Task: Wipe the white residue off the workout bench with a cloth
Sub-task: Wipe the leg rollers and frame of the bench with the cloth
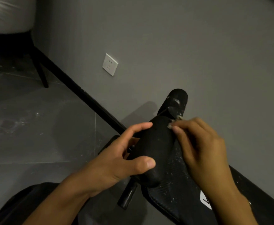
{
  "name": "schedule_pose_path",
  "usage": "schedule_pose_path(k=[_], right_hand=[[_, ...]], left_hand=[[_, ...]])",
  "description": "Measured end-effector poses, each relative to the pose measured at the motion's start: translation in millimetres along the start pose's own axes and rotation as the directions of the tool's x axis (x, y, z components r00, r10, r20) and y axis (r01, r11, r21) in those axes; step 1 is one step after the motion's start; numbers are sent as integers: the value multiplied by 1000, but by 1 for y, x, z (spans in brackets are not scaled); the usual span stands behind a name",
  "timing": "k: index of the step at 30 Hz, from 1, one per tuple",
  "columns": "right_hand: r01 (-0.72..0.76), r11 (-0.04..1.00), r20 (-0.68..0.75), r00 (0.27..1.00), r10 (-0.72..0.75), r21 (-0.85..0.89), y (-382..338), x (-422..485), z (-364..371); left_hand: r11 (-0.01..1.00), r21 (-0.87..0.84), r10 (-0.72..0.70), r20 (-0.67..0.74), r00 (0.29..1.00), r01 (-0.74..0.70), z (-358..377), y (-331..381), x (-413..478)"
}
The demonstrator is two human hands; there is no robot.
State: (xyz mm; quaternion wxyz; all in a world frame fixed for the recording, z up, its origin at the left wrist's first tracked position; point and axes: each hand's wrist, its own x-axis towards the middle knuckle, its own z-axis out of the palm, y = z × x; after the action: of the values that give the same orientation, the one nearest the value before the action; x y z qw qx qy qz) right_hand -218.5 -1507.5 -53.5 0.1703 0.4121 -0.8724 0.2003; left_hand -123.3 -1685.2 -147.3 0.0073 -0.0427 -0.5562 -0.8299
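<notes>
The black workout bench [170,189] runs from the lower right toward the wall, its textured pad speckled with white residue. A black foam roller [154,143] lies across its near end, and a second roller [176,101] stands farther back with pale smears on it. My left hand [116,161] cups the near roller, thumb on top and fingers curled round its far end. My right hand [199,148] rests over the pad and pinches a small whitish scrap [173,123] at its fingertips; whether that is a cloth or residue is unclear.
A grey wall with a white socket [110,64] rises behind the bench, edged by a black skirting strip [77,90]. A chair with black legs [40,69] stands at the upper left on the grey tiled floor. A short black bench foot [128,197] sticks out below the roller.
</notes>
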Motion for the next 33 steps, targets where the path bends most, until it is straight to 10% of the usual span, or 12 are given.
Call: schedule_pose_path(k=[6,14,33], right_hand=[[-34,997,-63,998,30,-72,2,31,13],[35,964,-69,997,-17,264,-46,-51,3],[44,982,-27,999,-39,186,-51,-33,5]], left_hand=[[1000,0,-5,-3,1000,5,1,2,0],[991,-116,-63,77,995,72,-6,3,-1],[980,-179,-53,162,985,82,-9,7,-8]])
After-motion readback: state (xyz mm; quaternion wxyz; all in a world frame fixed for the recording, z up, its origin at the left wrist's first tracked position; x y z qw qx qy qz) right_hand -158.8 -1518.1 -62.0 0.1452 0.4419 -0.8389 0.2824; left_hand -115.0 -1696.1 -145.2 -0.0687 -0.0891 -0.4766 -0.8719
